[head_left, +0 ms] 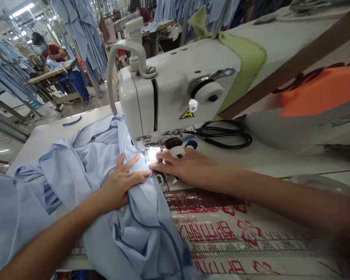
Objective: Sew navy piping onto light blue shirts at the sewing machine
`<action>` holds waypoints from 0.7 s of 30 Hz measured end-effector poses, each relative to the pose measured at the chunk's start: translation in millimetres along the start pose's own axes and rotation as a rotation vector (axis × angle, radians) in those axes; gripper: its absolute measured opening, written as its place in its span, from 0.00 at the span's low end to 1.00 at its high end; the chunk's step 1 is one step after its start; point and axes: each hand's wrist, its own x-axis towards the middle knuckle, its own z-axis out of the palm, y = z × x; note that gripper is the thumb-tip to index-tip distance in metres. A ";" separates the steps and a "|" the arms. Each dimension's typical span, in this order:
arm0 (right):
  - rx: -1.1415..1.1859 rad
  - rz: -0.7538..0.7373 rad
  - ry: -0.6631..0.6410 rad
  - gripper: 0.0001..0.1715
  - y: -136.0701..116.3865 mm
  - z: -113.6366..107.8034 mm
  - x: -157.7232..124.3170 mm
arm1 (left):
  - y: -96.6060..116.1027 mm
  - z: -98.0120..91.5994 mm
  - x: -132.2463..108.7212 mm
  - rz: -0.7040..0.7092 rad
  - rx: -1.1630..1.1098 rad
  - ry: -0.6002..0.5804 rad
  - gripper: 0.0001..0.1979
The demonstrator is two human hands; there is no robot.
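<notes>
My left hand [119, 186] lies open, fingers spread, on a rumpled pale-blue cotton garment [76, 171], and my right hand [186, 167] is open as well, its fingertips [160, 165] pressing the same cloth just beside the left hand's fingers; neither hand closes on anything. I can see the garment feeding under the steel presser foot [144, 147] of a white industrial sewing machine [175, 81], with the needle area brightly lit. The rest of the cloth bunches toward me across a white worktop [46, 136] and over a printed ruler mat [236, 245]. Long black-handled scissors [221, 134] lie beyond my right hand, a green fabric piece [245, 64] drapes over the machine's arm, and a person in a red top [54, 52] sits at another machine, well apart.
</notes>
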 end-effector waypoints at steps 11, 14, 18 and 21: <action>0.485 -0.051 0.156 0.13 -67.4 -21.0 -39.9 | 20.4 -0.9 14.8 -0.008 0.032 0.215 0.03; 0.444 -0.111 0.117 0.15 -94.0 -24.1 -43.8 | 30.4 1.9 8.2 0.035 0.131 0.230 0.08; 0.442 -0.163 0.118 0.15 -102.9 -18.8 -39.1 | -17.4 -28.3 6.1 0.358 0.381 0.099 0.10; 0.424 -0.161 0.104 0.10 -102.5 -13.9 -31.7 | -31.3 -53.5 12.5 0.568 0.529 -0.033 0.07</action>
